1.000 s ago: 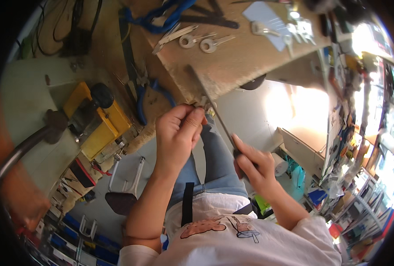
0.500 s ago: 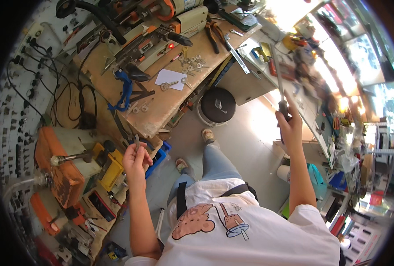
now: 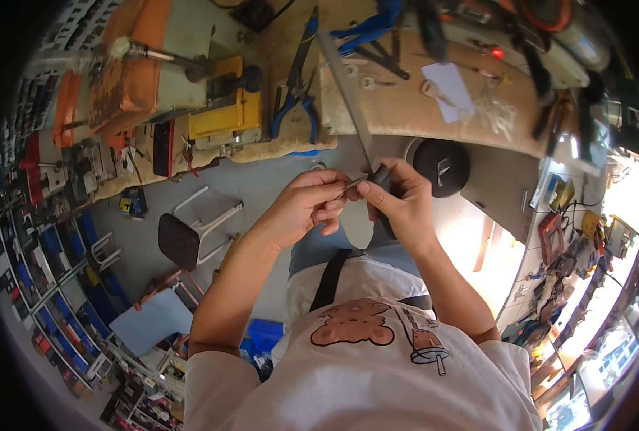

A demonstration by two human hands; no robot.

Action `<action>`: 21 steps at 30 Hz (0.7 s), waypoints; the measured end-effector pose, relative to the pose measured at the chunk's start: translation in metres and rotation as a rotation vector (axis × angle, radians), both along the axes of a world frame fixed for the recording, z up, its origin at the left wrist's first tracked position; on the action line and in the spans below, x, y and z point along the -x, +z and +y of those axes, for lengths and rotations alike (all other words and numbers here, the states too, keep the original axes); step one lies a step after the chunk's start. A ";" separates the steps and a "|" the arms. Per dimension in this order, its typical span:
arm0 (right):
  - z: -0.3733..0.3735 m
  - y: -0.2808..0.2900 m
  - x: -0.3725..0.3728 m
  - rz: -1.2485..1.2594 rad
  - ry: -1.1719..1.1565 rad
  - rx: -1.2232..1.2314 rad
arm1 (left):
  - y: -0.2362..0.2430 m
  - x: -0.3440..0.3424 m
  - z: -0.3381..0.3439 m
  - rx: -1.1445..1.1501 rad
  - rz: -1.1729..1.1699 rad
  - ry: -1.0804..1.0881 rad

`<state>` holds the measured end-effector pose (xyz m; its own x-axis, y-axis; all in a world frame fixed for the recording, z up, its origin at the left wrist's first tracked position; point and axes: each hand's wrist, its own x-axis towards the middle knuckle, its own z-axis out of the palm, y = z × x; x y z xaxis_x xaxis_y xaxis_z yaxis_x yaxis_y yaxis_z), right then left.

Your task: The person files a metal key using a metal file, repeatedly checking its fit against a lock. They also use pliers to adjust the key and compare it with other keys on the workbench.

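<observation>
My left hand (image 3: 309, 201) pinches a small metal piece (image 3: 351, 184), probably a key, at the centre; its fine shape is hard to see. My right hand (image 3: 404, 201) grips the dark handle (image 3: 381, 177) of a long metal file (image 3: 354, 108), whose blade points up and away. Its thumb and fingertips touch the small piece, so both hands meet. Beyond them, on the worn wooden bench (image 3: 506, 133), lie blue-handled pliers (image 3: 308, 115), several loose keys (image 3: 368, 82), a white card (image 3: 447, 90) and a blue strap (image 3: 377, 21).
Orange (image 3: 122, 86) and yellow (image 3: 215, 118) machines line the bench's left part. A round black stool (image 3: 431, 165) stands under the bench. A chair (image 3: 178, 241) is at lower left, beside shelves (image 3: 50, 302). A cluttered counter (image 3: 578, 244) runs along the right.
The view has turned. My right hand, held out at the right with the file half a second ago, has come back in against my left hand, and both are now together at the centre.
</observation>
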<state>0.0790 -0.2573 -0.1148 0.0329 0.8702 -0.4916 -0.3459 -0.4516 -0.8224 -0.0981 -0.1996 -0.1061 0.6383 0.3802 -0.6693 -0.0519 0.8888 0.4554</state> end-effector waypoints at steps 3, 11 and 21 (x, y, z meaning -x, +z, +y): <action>0.010 -0.003 0.011 -0.032 -0.048 0.005 | -0.008 0.005 0.006 0.001 -0.017 -0.065; 0.041 -0.005 0.056 -0.173 -0.432 -0.016 | -0.050 0.014 0.033 -1.845 0.426 -0.168; -0.047 -0.025 0.071 -0.546 -0.519 0.079 | -0.102 0.010 0.056 -1.801 0.437 -0.026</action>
